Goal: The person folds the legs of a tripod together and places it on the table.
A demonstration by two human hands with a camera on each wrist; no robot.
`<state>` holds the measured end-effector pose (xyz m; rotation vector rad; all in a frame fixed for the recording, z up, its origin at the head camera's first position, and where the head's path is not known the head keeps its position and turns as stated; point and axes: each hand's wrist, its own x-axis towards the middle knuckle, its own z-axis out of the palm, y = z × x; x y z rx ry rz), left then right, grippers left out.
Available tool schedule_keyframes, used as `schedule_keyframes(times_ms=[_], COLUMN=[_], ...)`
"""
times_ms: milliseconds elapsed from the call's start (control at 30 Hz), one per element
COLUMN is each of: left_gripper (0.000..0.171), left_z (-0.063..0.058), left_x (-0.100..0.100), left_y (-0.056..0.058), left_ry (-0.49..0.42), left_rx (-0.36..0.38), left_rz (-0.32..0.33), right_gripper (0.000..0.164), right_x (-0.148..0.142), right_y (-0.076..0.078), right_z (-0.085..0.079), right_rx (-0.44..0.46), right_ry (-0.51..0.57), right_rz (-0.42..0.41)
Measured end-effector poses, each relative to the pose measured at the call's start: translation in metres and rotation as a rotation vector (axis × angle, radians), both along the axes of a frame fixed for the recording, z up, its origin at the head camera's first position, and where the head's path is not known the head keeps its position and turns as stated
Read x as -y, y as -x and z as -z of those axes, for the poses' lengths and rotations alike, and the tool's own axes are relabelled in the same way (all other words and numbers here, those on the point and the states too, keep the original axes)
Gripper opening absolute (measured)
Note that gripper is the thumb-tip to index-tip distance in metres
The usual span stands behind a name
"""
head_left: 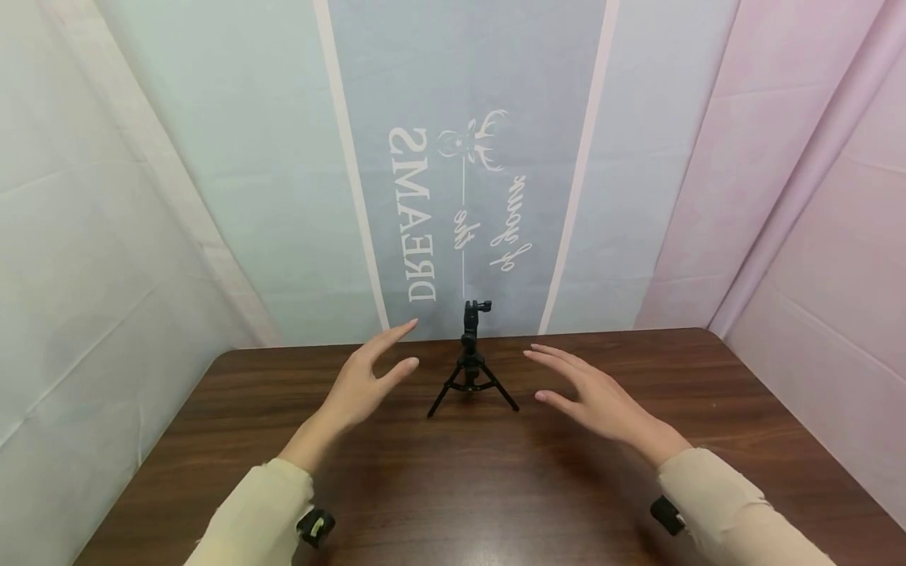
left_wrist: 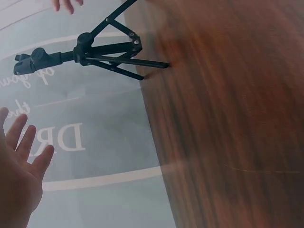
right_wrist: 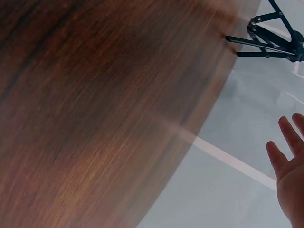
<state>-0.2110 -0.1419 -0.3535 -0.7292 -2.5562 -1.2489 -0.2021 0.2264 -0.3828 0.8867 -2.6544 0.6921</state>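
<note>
A small black tripod stands upright on the table with its legs spread and a knobbed clamp head on top. To its left my left hand is held in the air, thumb and fingers apart and pointing toward it. My right hand hovers on the other side, its fingers reaching inward with the thumb below. Neither hand touches the tripod. In the left wrist view the tripod lies beyond the spread fingers of the left hand. The right wrist view shows only the legs and lower part of the tripod.
The dark wood-grain table ends at a fabric backdrop printed with mirrored lettering and a deer's head. Pale cloth walls rise at both sides. Black wrist devices sit under both cream sleeves.
</note>
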Motion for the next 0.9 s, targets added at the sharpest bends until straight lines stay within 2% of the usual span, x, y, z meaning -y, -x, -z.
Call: schedule_keyframes(times_ms=[233, 467, 700, 900], left_gripper=[0.055, 0.052, 0.053, 0.051], left_z=[-0.006, -0.009, -0.01, -0.009], left_x=[-0.014, -0.035, -0.056, -0.067], left_y=[0.018, 0.033, 0.04, 0.044], left_ry=[-0.076, -0.135, -0.12, -0.175], left_rx=[0.074, 0.101, 0.083, 0.122], left_rz=[0.036, 0.06, 0.087, 0.08], right_gripper=[0.061, 0.059, 0.055, 0.049], right_x=[0.004, 0.008, 0.014, 0.018], right_y=[0.013, 0.028, 0.038, 0.042], right_z=[0.006, 0.013, 0.022, 0.027], right_rx=[0.119, 0.197, 0.247, 0.296], right_ry=[-0.003, 0.085, 0.19, 0.26], right_rz=[0.012, 0.043, 0.006, -0.011])
